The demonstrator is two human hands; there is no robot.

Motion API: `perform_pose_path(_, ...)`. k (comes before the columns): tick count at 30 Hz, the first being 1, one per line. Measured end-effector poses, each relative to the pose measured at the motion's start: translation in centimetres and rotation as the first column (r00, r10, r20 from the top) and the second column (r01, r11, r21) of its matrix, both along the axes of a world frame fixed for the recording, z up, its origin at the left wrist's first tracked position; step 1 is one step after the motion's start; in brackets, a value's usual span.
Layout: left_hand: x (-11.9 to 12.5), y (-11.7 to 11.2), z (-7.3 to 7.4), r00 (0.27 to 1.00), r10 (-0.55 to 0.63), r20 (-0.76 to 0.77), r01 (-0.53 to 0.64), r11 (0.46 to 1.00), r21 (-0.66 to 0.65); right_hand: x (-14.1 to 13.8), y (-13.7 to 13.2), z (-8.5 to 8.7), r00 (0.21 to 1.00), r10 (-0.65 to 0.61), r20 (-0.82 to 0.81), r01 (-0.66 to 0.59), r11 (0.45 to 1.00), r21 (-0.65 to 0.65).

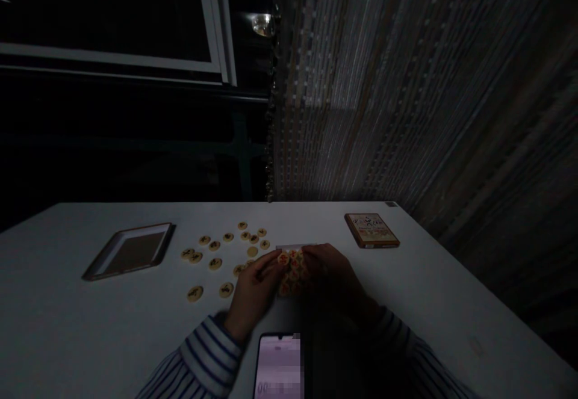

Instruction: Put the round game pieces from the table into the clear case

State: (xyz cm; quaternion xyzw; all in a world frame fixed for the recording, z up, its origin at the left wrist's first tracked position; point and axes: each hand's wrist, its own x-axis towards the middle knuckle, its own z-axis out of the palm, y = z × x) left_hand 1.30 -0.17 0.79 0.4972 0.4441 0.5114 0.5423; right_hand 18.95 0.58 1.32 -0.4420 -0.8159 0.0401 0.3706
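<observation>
Several round Chinese chess pieces with red characters (294,271) sit packed together between my two hands, with the pale rim of a box (295,247) showing behind them. My left hand (255,287) is curled at their left side, thumb and forefinger closed at a red-marked piece (283,259). On the right, my right hand (336,269) bends inward with its fingertips against the group. Deep shadow covers much of that hand, so what its fingers grip is hard to make out. Loose dark-marked pieces (215,263) lie scattered left of my hands, some touching or overlapping.
An open shallow box lid (94,269) lies at the table's left. A decorated closed box (372,230) is at the right rear. Near me lies a lit phone (277,366). Behind the white table (139,312) hangs a string curtain (343,86). The room is dim.
</observation>
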Motion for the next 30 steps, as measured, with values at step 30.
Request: perform_pose_path(30,0.7,-0.8,-1.3,0.985,-0.049,-0.168,0.068,0.991,0.114,-1.1,-1.1,-0.5,0.991,0.020,-0.136,-0.056,0.963,-0.262)
